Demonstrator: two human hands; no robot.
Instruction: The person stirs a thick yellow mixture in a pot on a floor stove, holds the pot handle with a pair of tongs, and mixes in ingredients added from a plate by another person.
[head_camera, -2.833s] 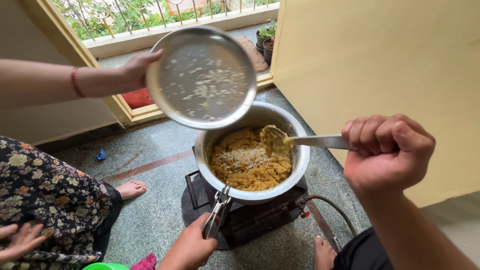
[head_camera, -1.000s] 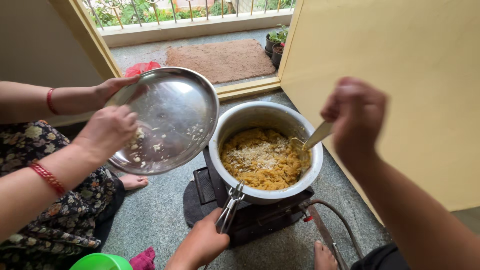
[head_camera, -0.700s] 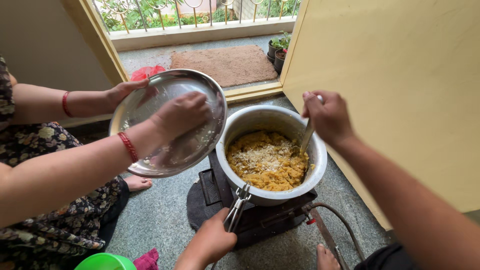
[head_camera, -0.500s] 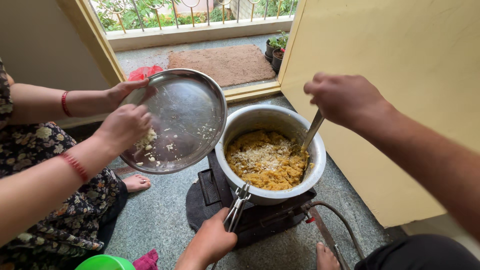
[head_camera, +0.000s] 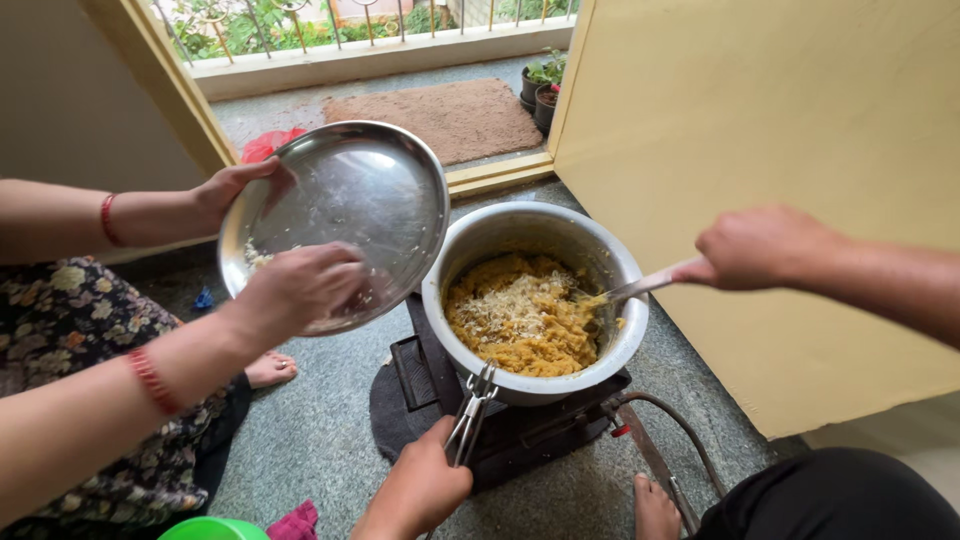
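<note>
Steel pot (head_camera: 530, 215) of yellow mash (head_camera: 535, 345) sits on a small black stove (head_camera: 540, 425) on the floor, at the middle of the scene, with a patch of white shreds (head_camera: 505, 300) lying unmixed on top.

At the far left, a co-worker's hand (head_camera: 235, 185) grips the rim of a round steel plate (head_camera: 370, 190) tilted toward the pot. Their other hand (head_camera: 300, 285) lies against the plate's near side, where a few white bits cling.

Near the bottom edge, your left hand (head_camera: 420, 490) is closed tight around the handles of metal pincers (head_camera: 468, 415), whose tips bite the pot's near rim.

Right of the pot, a long spoon (head_camera: 640, 287) slants into the mash at its right side. Your right hand (head_camera: 760, 248) is curled into a fist around the far end of its handle, in front of the yellow door panel (head_camera: 760, 120).

Stirring looks to be the step in hand, with the topping only just on. Turning those shreds under calls for the spoon to sweep leftward through the mash while your pincer grip stays firm, since the pot rests loose on the stove.
</note>
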